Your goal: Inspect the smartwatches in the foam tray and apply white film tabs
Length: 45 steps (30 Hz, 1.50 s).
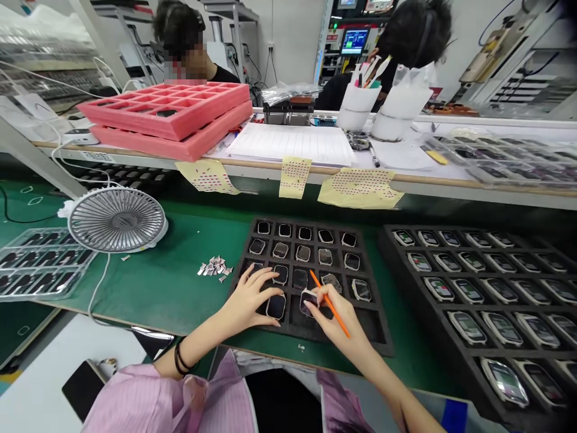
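Note:
My right hand (338, 316) pinches a square smartwatch case (308, 302) by its edge. An orange stick (331, 305), thin and pointed, also lies in that hand, slanting across the fingers. The watch case is over a front-row compartment of a black foam tray (311, 331). My left hand (250, 297) is open over the tray's left front corner, fingers spread. Its thumb and index finger lie on either side of another dark-faced smartwatch case (276, 307); whether they press on it I cannot tell. More watch cases sit in the rows behind.
A second black foam tray (451, 319) of watches stands at right. Small metallic pieces (215, 266) lie left of my tray, near a grey fan (118, 219) and a clear plastic tray (42, 264). The shelf ahead bears pink foam trays (169, 114). Two people are beyond.

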Motion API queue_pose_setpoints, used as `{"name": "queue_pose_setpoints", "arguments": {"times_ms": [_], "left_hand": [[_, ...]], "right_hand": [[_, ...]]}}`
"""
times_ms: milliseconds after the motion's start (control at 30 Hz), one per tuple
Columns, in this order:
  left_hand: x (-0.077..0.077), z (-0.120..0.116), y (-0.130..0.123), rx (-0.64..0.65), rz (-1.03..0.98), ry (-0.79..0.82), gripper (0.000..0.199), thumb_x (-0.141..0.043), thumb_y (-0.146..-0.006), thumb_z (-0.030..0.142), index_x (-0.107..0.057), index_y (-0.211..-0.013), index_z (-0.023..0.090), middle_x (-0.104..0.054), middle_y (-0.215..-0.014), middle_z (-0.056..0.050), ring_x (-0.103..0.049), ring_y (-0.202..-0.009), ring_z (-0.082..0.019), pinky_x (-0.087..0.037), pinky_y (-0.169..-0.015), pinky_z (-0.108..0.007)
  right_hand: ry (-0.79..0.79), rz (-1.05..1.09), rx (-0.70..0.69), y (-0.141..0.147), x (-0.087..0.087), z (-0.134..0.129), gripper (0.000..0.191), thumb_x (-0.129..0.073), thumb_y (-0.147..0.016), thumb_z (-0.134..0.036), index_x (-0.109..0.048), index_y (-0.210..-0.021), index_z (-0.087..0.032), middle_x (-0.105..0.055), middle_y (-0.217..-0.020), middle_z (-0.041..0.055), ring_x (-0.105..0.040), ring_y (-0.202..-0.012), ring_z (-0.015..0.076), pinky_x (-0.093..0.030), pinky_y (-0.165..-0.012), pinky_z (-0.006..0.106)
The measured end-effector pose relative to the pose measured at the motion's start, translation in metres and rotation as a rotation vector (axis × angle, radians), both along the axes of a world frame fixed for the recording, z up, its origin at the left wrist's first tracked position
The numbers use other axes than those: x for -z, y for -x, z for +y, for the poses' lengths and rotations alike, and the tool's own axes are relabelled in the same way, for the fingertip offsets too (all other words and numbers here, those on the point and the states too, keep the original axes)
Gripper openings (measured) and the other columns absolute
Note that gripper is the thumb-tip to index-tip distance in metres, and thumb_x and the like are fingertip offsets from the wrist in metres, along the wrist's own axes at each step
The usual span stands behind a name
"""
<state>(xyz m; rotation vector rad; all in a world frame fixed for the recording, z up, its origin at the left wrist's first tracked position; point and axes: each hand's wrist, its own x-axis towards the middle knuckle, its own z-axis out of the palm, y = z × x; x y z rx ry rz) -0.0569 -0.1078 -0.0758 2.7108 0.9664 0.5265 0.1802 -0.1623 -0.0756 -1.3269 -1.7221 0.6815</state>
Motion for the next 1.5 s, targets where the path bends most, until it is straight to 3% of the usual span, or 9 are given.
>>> {"name": "queue_pose_setpoints", "arguments": {"times_ms": [133, 333, 533, 667, 833, 933, 1100, 1267, 1500], "left_hand": [[0.004, -0.008, 0.007, -0.021, -0.016, 0.0, 0.067, -0.075, -0.069, 0.058, -0.059, -0.124, 0.023, -0.052, -0.138, -0.016, -0.045, -0.132, -0.034, -0.031, -0.111, -0.061], [-0.017, -0.017, -0.007, 0.061, -0.158, -0.137, 0.028, -0.055, -0.093, 0.022, -0.058, -0.121, 0.022, -0.062, -0.126, -0.011, -0.056, -0.121, -0.022, -0.04, -0.109, -0.045], [-0.015, -0.019, -0.03, 0.163, -0.191, -0.298, 0.029, -0.046, -0.098, 0.021, -0.055, -0.125, 0.017, -0.067, -0.122, -0.009, -0.059, -0.117, -0.02, -0.036, -0.111, -0.041], [-0.014, -0.01, -0.015, 0.172, -0.221, -0.358, 0.022, -0.043, -0.099, 0.015, -0.063, -0.108, 0.018, -0.075, -0.1, -0.003, -0.068, -0.091, -0.014, -0.039, -0.105, -0.038], [-0.013, 0.019, 0.062, -0.352, -0.03, -0.392, 0.026, -0.044, -0.098, 0.022, -0.068, -0.104, 0.019, -0.074, -0.105, -0.007, -0.067, -0.091, -0.02, -0.047, -0.08, -0.036], [-0.003, 0.033, 0.114, -0.737, 0.183, -0.262, 0.031, -0.043, -0.095, 0.027, -0.073, -0.093, 0.018, -0.072, -0.108, -0.011, -0.066, -0.091, -0.028, -0.048, -0.072, -0.04], [0.012, 0.041, 0.15, -0.985, 0.39, -0.055, 0.029, -0.048, -0.092, 0.026, -0.072, -0.104, 0.017, -0.066, -0.121, -0.015, -0.06, -0.108, -0.034, -0.05, -0.08, -0.043], [-0.004, 0.071, 0.108, -0.721, 0.227, -0.045, 0.036, -0.046, -0.093, 0.024, -0.062, -0.122, 0.012, -0.056, -0.134, -0.019, -0.053, -0.12, -0.035, -0.047, -0.093, -0.047], [-0.014, 0.146, 0.021, -0.365, 0.254, 0.038, 0.032, -0.053, -0.092, 0.022, -0.062, -0.123, 0.023, -0.066, -0.125, -0.003, -0.058, -0.114, -0.02, -0.047, -0.094, -0.03]], "right_hand": [[0.02, -0.024, -0.01, 0.011, 0.019, -0.01, 0.02, -0.057, -0.089, -0.03, -0.042, -0.078, -0.025, -0.059, -0.071, -0.0002, -0.064, -0.062, 0.0176, -0.053, -0.06, 0.028], [-0.019, 0.045, 0.049, 0.004, 0.0, -0.019, 0.011, -0.053, -0.093, -0.033, -0.05, -0.086, -0.024, -0.07, -0.113, 0.0116, -0.066, -0.11, 0.0261, -0.052, -0.092, 0.041], [0.082, 0.16, -0.263, 0.018, -0.007, -0.027, 0.024, -0.036, -0.1, -0.039, -0.051, -0.097, -0.021, -0.066, -0.078, 0.0026, -0.065, -0.068, 0.0145, -0.054, -0.066, 0.026], [0.014, 0.058, -0.287, 0.026, 0.002, -0.023, 0.034, -0.047, -0.095, -0.049, -0.048, -0.116, -0.022, -0.067, -0.089, 0.0036, -0.066, -0.076, 0.0162, -0.056, -0.07, 0.028], [-0.105, -0.37, -0.152, 0.01, 0.022, -0.017, 0.056, -0.049, -0.096, -0.042, -0.029, -0.146, -0.028, -0.049, -0.145, 0.0099, -0.045, -0.135, 0.0271, -0.04, -0.109, 0.049], [-0.123, -0.615, -0.197, 0.003, 0.034, -0.017, 0.068, -0.045, -0.097, -0.044, -0.011, -0.154, -0.03, -0.036, -0.155, 0.0078, -0.035, -0.142, 0.0287, -0.035, -0.112, 0.055], [-0.193, -0.804, -0.239, 0.002, 0.04, -0.021, 0.073, -0.04, -0.098, -0.049, -0.001, -0.155, -0.027, -0.031, -0.157, 0.007, -0.035, -0.141, 0.0292, -0.034, -0.111, 0.054], [-0.297, -0.872, -0.263, -0.001, 0.048, -0.021, 0.078, -0.043, -0.092, -0.06, -0.01, -0.155, -0.029, -0.019, -0.16, 0.0088, -0.036, -0.139, 0.0385, -0.034, -0.106, 0.058], [-0.343, -0.95, -0.318, -0.009, 0.063, -0.017, 0.078, -0.053, -0.09, -0.052, -0.012, -0.154, -0.035, -0.022, -0.159, 0.0068, -0.043, -0.135, 0.0399, -0.042, -0.1, 0.057]]}}
